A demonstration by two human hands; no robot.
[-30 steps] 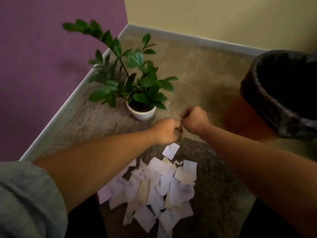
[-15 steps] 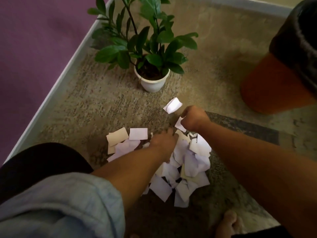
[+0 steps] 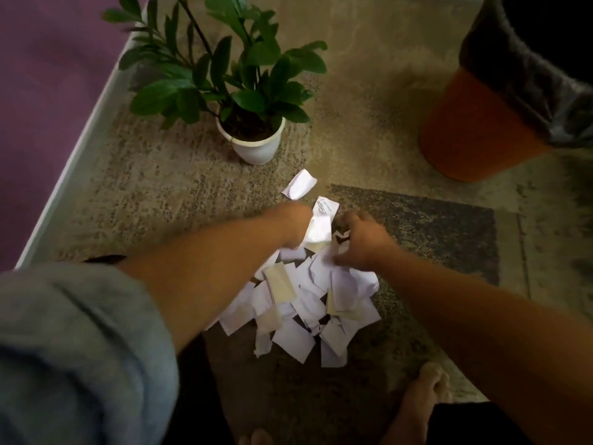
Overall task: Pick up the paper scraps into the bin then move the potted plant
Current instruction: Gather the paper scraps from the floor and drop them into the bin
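A heap of white paper scraps point(image 3: 301, 303) lies on the carpet in front of me. My left hand point(image 3: 293, 224) is at the far edge of the heap, closed on a few scraps that stick up from it. My right hand point(image 3: 362, 242) presses down on the heap's far right side, fingers curled among the scraps. One curled scrap point(image 3: 300, 184) lies apart, beyond the hands. The potted plant point(image 3: 256, 142), green leaves in a white pot, stands further back at the left. The orange bin point(image 3: 475, 130) with a black liner stands at the upper right.
A purple wall point(image 3: 48, 91) with a white skirting board point(image 3: 73, 162) runs along the left. A darker carpet patch point(image 3: 433, 232) lies under and right of the heap. My bare feet point(image 3: 423, 396) are at the bottom edge.
The view has tilted down and closer to the floor. Both hands have dropped from mid-air onto the scrap heap, and the left hand has closed on some scraps.
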